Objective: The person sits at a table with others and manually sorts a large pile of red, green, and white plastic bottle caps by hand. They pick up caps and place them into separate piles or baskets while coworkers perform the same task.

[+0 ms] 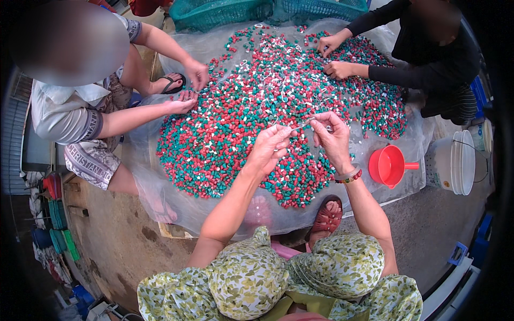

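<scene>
A thin whitish strand [301, 125] stretches between my two hands, above a wide pile of small red, green and white pieces [230, 144]. My left hand [269, 147] is closed, pinching one end between thumb and fingertips. At the other end, the thumb and forefinger of my right hand [333, 140] press together on it. A bracelet and a beaded band circle my right wrist. Whether a small piece hangs on the strand is too fine to tell. Several white strings [284, 88] lie loose over the pile's far half.
Clear plastic sheeting [375, 200] lies under the pile. A red dipper [386, 166] rests at right, near white buckets [451, 160]. At far left, a person's hands [190, 88] reach the pile; another person's hands [338, 59] work at far right. Green baskets [222, 13] stand behind.
</scene>
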Demonstrator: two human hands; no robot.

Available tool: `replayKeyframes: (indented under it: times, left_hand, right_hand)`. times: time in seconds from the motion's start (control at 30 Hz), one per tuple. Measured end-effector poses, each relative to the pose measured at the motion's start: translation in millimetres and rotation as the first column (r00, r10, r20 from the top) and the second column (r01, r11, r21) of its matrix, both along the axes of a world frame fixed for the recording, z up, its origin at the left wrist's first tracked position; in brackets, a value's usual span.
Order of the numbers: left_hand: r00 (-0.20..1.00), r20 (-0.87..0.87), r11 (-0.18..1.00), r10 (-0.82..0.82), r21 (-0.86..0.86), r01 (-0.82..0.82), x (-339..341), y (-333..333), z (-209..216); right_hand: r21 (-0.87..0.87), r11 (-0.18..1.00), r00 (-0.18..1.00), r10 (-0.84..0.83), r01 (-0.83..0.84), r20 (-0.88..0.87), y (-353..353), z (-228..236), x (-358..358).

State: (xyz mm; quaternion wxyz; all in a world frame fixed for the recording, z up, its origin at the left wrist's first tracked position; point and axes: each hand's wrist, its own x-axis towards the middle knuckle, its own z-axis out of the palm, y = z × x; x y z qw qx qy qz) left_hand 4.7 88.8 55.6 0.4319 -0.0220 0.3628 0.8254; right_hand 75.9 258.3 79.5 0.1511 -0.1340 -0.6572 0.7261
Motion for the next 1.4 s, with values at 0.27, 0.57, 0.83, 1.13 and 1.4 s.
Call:
replayKeyframes:
  times: [0.27,0.57,0.83,1.13,1.4]
  left_hand:
    - [0.976,-0.140,0.986,-0.166,-0.053,0.160,12,8,16]
    - [0.996,0.073,0.911,-0.042,0.412,0.008,-24,-17,-19]
    - [0.999,-0.039,0.997,-0.019,-0.072,0.016,-30,8,-62]
    - [0.979,-0.204,0.895,-0.018,-0.439,-0.075,-66,-21,-77]
    - [0.073,-0.551,0.397,-0.831,-0.680,-0.617,-62,18,-106]
  right_hand:
    - [0.140,0.989,0.999,-0.043,0.038,0.027,-10,6,-2]
    - [-0.896,0.445,0.999,0.028,0.010,0.026,74,-60,6]
    - [-0.691,0.719,0.950,0.161,0.072,0.267,129,-119,6]
    - [0.848,0.158,0.839,-0.140,-0.505,0.526,116,-150,1]
    - [0.751,0.244,0.771,-0.018,-0.614,0.636,69,-146,15]
